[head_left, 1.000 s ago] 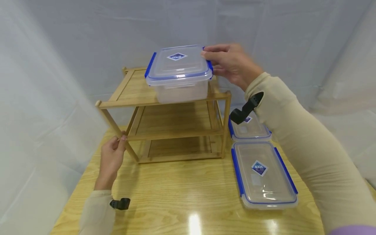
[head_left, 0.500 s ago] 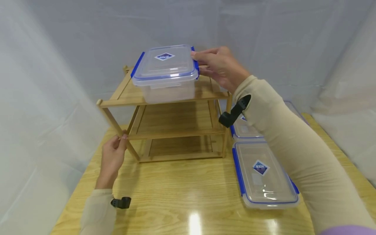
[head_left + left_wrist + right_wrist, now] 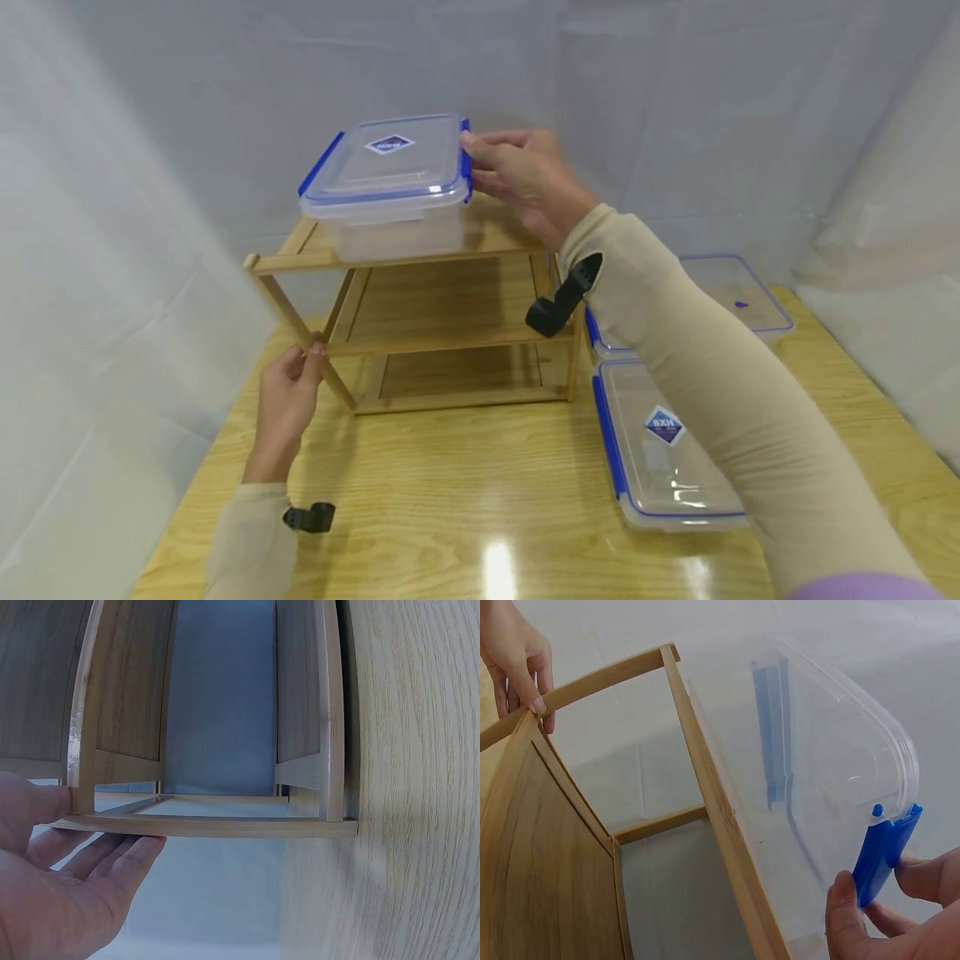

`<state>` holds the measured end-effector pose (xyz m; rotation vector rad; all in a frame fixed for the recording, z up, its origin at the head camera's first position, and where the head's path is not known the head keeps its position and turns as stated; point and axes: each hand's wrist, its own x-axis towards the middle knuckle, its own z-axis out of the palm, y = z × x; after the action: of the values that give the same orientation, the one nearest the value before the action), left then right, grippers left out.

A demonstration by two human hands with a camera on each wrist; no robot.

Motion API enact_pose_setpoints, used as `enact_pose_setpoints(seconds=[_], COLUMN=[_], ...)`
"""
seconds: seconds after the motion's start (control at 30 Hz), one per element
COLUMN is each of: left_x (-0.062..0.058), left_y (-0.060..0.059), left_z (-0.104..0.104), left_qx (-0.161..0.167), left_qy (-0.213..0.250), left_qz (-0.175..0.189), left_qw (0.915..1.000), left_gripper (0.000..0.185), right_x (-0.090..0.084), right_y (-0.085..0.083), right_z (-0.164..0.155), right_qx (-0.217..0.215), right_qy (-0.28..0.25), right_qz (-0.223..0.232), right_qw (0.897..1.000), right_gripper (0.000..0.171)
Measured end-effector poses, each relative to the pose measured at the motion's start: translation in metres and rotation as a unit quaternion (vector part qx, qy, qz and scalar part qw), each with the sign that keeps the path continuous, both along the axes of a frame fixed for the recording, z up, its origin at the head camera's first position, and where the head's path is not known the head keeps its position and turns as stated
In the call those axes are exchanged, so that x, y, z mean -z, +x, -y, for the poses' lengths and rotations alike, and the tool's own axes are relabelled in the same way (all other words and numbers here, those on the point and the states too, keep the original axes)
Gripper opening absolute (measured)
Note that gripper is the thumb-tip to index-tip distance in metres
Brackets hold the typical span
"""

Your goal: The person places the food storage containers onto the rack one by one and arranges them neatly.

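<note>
A three-tier wooden rack stands on the table. My left hand grips its left front leg at the middle shelf's height, thumb and fingers round the wood in the left wrist view. At the top shelf's front left is a clear square food container with a blue-clipped lid and a diamond label. My right hand pinches its right side at the blue clip, the thumb on one face and fingers on the other. Whether the container's base touches the shelf, I cannot tell.
Right of the rack, a flat lidded container with blue clips lies on the wooden table. Behind it are another lidded container and a clear one, partly hidden by my right arm. Pale curtains hang behind.
My right hand has moved left with the container, across the top of the rack from its right-centre to its left. My left hand has kept its grip on the leg.
</note>
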<state>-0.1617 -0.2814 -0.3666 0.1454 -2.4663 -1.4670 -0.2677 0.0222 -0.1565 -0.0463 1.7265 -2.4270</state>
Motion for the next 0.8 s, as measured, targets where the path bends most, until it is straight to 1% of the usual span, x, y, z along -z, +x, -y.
enact_pose_setpoints(seconds=[0.1,0.4,0.53,0.63,0.8], left_x=[0.000,-0.001,0.000,0.001,0.001], left_y=[0.001,0.001,0.002,0.003,0.002], left_z=[0.000,0.000,0.000,0.000,-0.001], left_qx=[0.001,0.005,0.008,0.006,0.008], left_qy=[-0.003,0.004,0.006,0.005,0.008], left_qz=[-0.001,-0.003,0.000,-0.004,-0.011], left_qw=[1.0000,1.0000,1.0000,1.0000,0.9999], left_gripper=[0.055,0.053,0.054,0.053,0.052], right_x=[0.002,0.007,0.006,0.005,0.004], right_y=[0.002,0.003,0.004,0.006,0.007], right_z=[0.005,0.018,0.023,0.024,0.022], right_qx=[0.009,0.023,0.014,0.001,-0.013], right_qy=[0.011,0.005,0.016,0.025,0.034], right_qz=[0.002,-0.025,-0.014,-0.003,0.002], right_qw=[1.000,0.999,1.000,1.000,0.999], right_gripper=[0.018,0.020,0.020,0.020,0.022])
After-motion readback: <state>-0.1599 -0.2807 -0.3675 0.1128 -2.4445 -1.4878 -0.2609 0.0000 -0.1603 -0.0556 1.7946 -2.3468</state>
